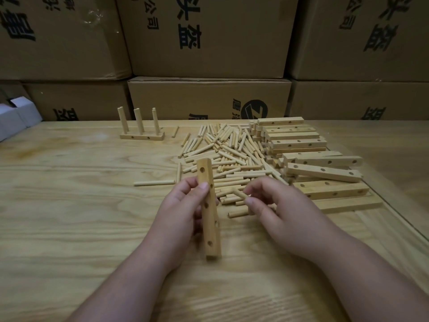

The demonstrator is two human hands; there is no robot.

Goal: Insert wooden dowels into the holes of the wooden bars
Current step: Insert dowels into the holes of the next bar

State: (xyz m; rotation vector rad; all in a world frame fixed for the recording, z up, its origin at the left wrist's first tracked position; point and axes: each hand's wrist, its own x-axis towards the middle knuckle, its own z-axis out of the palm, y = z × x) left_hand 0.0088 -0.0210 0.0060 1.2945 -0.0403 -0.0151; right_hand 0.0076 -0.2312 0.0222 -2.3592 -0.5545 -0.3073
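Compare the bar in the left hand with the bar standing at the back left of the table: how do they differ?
The held bar has empty holes; the back bar carries three upright dowels. The held bar is lifted, pointing away from the person, gripped by the left hand; the back bar lies flat and untouched on the table. Both are pale wood with holes drilled in more than one face.

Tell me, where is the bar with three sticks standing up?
The finished bar stands far left on the table, left of the dowel pile, before the cardboard boxes.
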